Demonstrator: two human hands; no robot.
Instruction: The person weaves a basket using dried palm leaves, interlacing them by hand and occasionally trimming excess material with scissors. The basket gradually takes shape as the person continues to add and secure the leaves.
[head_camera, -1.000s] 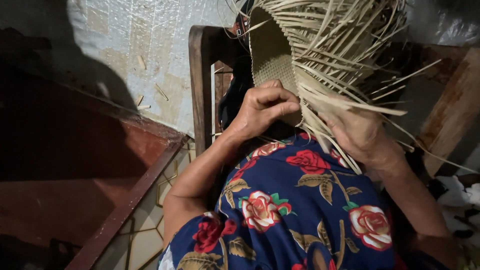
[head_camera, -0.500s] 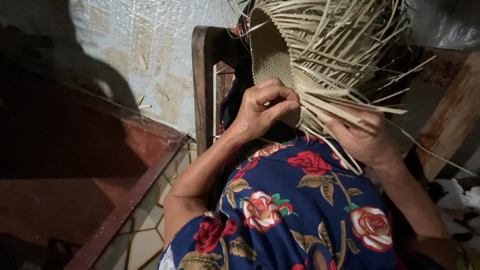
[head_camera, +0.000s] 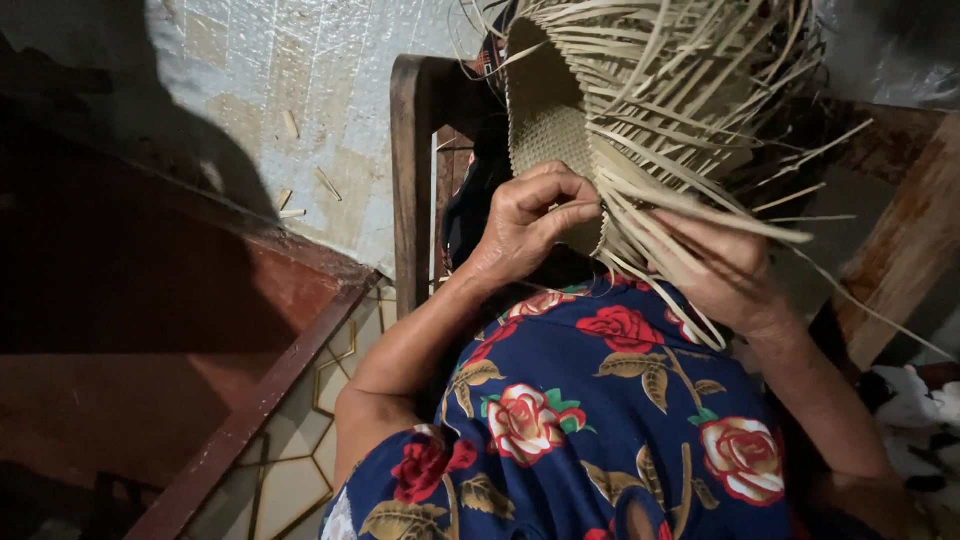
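A half-woven straw piece (head_camera: 548, 130) with a tight plaited crown and many loose pale strips (head_camera: 690, 110) fanning out rests over my lap. My left hand (head_camera: 530, 215) grips its woven edge, fingers curled around the rim. My right hand (head_camera: 725, 265) lies among the loose strips at the right, pinching some of them; its fingertips are partly hidden behind the straw. Below both hands is my blue dress with red flowers (head_camera: 600, 420).
A dark wooden chair frame (head_camera: 412, 170) stands upright just left of the weaving. A pale sheet with scattered straw scraps (head_camera: 300, 120) covers the floor behind. A red-brown step (head_camera: 150, 330) and patterned tiles (head_camera: 290, 440) lie at the left. A wooden plank (head_camera: 905, 250) leans at the right.
The woven piece has shifted slightly and the loose strips have moved. My right hand's fingers have worked along the strips. My left hand keeps its grip on the rim.
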